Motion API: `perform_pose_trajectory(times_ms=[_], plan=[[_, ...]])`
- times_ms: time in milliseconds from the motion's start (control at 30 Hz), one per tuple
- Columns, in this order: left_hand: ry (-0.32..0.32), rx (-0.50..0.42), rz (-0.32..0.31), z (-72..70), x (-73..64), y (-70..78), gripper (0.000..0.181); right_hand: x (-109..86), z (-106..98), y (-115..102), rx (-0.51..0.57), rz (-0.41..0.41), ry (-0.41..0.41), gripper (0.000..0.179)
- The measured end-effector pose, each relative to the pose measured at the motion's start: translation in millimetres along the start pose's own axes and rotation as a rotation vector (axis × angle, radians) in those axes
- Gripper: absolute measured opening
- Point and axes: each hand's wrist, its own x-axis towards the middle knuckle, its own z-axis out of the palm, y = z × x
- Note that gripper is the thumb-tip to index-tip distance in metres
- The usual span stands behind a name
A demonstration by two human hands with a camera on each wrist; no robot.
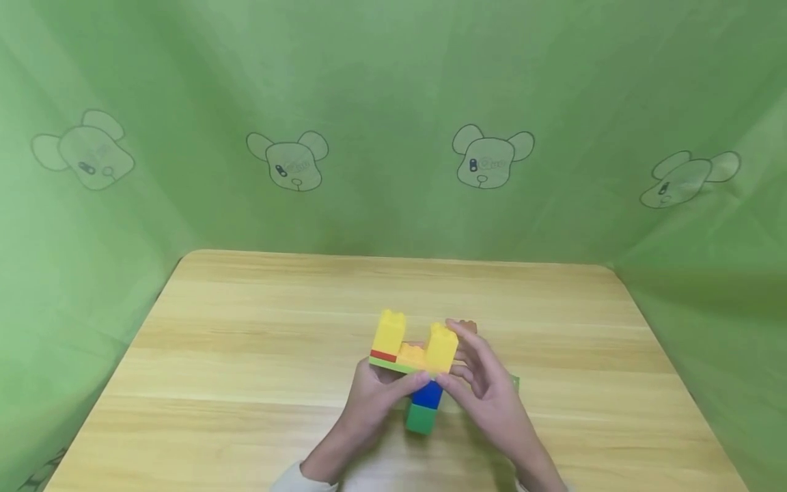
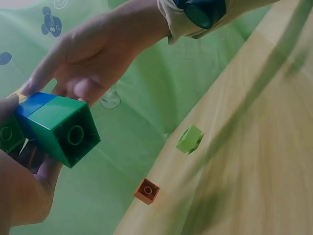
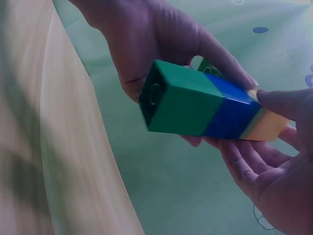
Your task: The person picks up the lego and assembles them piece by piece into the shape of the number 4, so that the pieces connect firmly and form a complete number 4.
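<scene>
Both hands hold a toy building-block model above the table. Two tall yellow bricks (image 1: 389,335) stand at its top ends, with a yellow-orange piece (image 1: 412,353) between them. A thin red piece (image 1: 384,356) and a light green strip (image 1: 391,366) lie under the left yellow brick. Below are a blue brick (image 1: 427,394) and a green brick (image 1: 421,419), its hollow underside facing the left wrist camera. My left hand (image 1: 371,400) grips the model from the left, thumb near the strip. My right hand (image 1: 488,383) pinches around the right yellow brick (image 1: 441,348).
A brown brick (image 2: 147,191) and a light green piece (image 2: 189,139) lie on the wooden table (image 1: 246,328), partly behind the right hand in the head view. Green curtain (image 1: 393,82) with bear drawings surrounds the table's back and sides.
</scene>
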Motion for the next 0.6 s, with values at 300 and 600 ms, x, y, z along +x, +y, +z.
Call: perform_pose_trajectory(times_ms=[300,600], plan=[[0.024,0.043,-0.02,-3.2,-0.1,0.4,0.05,1.1,1,-5,-0.117,-0.003,0.011,0.068],[0.102,0.039,-0.041,-4.0,1.4,8.3,0.052,2.1,-27,3,-0.463,-0.233,0.183,0.062]])
